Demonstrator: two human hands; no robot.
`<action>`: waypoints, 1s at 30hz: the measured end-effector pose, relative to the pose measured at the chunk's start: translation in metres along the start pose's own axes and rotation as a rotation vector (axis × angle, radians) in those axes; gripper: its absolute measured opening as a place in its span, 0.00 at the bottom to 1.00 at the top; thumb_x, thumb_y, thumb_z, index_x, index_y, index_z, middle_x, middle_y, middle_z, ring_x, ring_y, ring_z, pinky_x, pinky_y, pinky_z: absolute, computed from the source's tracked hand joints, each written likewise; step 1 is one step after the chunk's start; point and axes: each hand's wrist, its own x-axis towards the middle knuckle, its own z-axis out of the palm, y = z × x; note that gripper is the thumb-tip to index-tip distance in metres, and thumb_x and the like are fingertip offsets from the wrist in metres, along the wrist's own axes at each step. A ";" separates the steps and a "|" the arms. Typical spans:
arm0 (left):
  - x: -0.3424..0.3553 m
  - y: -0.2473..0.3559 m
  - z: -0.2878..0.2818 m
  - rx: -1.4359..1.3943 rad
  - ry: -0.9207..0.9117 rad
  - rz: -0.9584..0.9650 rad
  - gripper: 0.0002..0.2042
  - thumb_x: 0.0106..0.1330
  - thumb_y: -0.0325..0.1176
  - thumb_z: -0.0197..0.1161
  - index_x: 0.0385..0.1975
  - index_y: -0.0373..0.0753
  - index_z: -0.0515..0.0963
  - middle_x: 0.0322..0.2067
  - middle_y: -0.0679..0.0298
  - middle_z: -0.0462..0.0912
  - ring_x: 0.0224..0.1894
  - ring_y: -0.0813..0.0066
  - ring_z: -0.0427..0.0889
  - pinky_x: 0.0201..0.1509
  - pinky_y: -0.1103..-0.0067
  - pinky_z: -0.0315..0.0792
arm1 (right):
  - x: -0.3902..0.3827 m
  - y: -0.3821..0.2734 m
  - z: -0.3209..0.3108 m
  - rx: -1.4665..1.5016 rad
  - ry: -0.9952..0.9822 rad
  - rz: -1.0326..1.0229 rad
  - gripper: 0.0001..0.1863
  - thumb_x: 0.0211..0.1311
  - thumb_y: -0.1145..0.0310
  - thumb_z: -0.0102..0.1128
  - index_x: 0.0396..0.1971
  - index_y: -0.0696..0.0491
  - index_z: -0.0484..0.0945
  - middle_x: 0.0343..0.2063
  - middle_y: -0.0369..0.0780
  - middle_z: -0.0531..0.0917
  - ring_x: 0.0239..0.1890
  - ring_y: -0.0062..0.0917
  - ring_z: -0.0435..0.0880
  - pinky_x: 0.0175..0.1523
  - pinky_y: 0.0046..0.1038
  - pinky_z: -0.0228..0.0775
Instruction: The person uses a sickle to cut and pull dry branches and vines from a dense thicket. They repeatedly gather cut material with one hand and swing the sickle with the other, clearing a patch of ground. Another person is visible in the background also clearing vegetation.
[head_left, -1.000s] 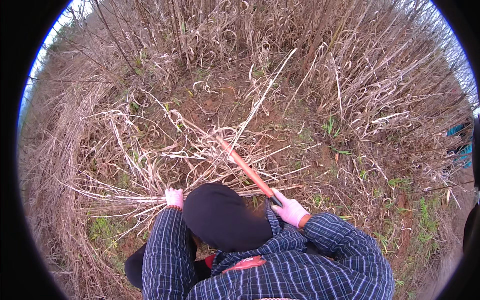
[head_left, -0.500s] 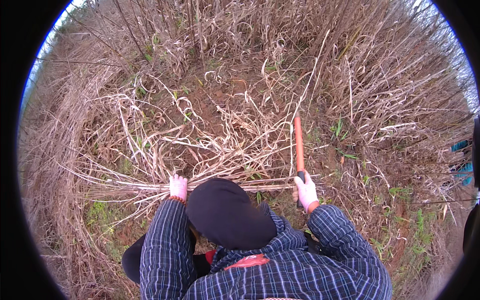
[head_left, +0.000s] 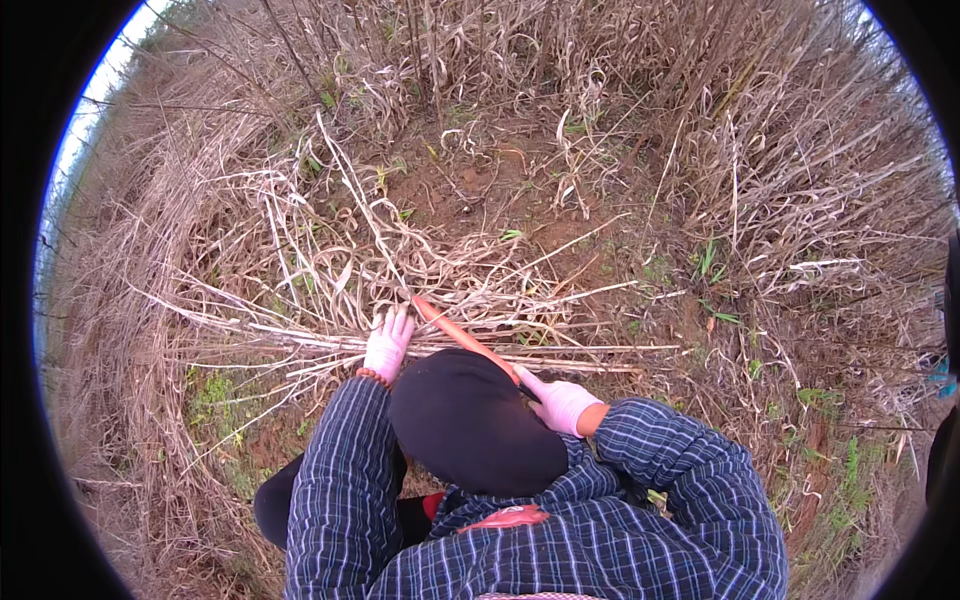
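Note:
My left hand, in a pink glove with a beaded bracelet at the wrist, lies on a bundle of dry stalks, its fingers stretched forward. My right hand, also pink-gloved, is closed around the near end of a tool with an orange handle. The handle slants across the stalks, its far end beside my left fingertips. A long pale dry stalk runs outward from that end; the tool's working part cannot be made out. A dark cap hides some of the stalks and part of the handle.
Tangled dry leaves lie beyond the bundle, with reddish bare soil behind them. Standing dry brush rises at the back and right. Low green plants grow at the lower right. A dark object stands at the right rim.
The tool has swung left, from pointing away at the right to lying across the stalks beside my left hand. My left fingers, earlier curled at the stalks, now stretch forward.

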 end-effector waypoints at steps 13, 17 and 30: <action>0.090 -0.030 -0.029 -0.386 -0.225 -0.165 0.56 0.49 0.34 0.71 0.74 0.35 0.37 0.74 0.49 0.42 0.73 0.51 0.55 0.76 0.62 0.47 | -0.010 0.005 0.001 0.375 0.197 0.130 0.34 0.65 0.56 0.60 0.68 0.43 0.57 0.41 0.58 0.82 0.45 0.53 0.82 0.49 0.46 0.75; 0.080 -0.024 0.003 -0.519 -0.228 -0.350 0.63 0.42 0.42 0.78 0.73 0.34 0.37 0.69 0.47 0.59 0.63 0.55 0.70 0.67 0.64 0.62 | -0.007 0.008 -0.002 0.461 0.239 0.186 0.30 0.65 0.57 0.61 0.64 0.46 0.62 0.40 0.56 0.82 0.44 0.51 0.83 0.47 0.43 0.75; 0.045 0.028 0.029 -0.156 -0.253 0.202 0.28 0.65 0.33 0.52 0.67 0.42 0.62 0.65 0.57 0.66 0.69 0.59 0.61 0.71 0.60 0.54 | 0.090 0.068 -0.043 1.051 0.472 0.332 0.15 0.73 0.52 0.50 0.45 0.49 0.68 0.20 0.31 0.70 0.14 0.16 0.68 0.17 0.22 0.60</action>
